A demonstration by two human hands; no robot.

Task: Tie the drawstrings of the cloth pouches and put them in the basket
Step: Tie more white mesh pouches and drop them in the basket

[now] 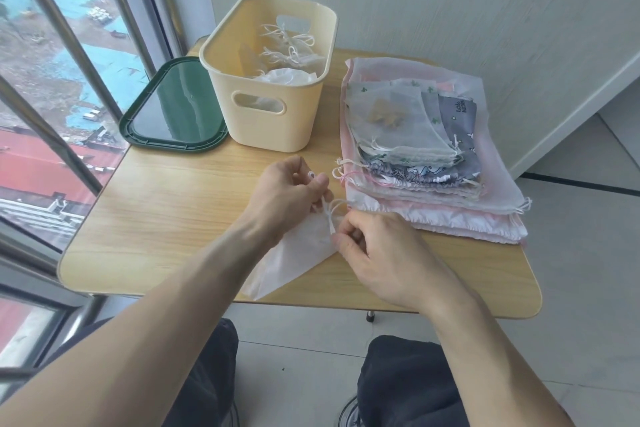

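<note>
The left hand point(282, 196) is raised a little over the middle of the table, its fingers curled and pinching a loop of thin white drawstring cord point(328, 210). The right hand point(375, 253) lies just beside it toward the near edge, fingertips pinching the other end of the same cord. Between the two hands the cord is gathered at the neck of a sheer white cloth pouch point(289, 267), which lies flat with its bottom corner reaching the table's near edge; the left forearm crosses over and hides part of it.

The light wooden table with rounded corners point(166, 218) carries everything. Along its right edge sits a stack of flat cloth pouches point(419, 149), wide pink and sheer white ones at the bottom, smaller grey printed and white mesh ones on top, their drawstring ends pointing toward the hands; the stack's near left corner lies close to the pouch being worked. At the far edge, left of the stack, stands a cream plastic basket with cut-out handles point(273, 125), holding several white pouches with tied cords. Touching the basket's left side, at the far left corner, a dark green rounded plastic lid point(173, 107) lies flat, slightly overhanging the edge.

Left of the table runs a window with metal bars point(69, 45). Below the near edge, the person's knees in dark trousers point(408, 385) show over a pale tiled floor point(571, 270).
</note>
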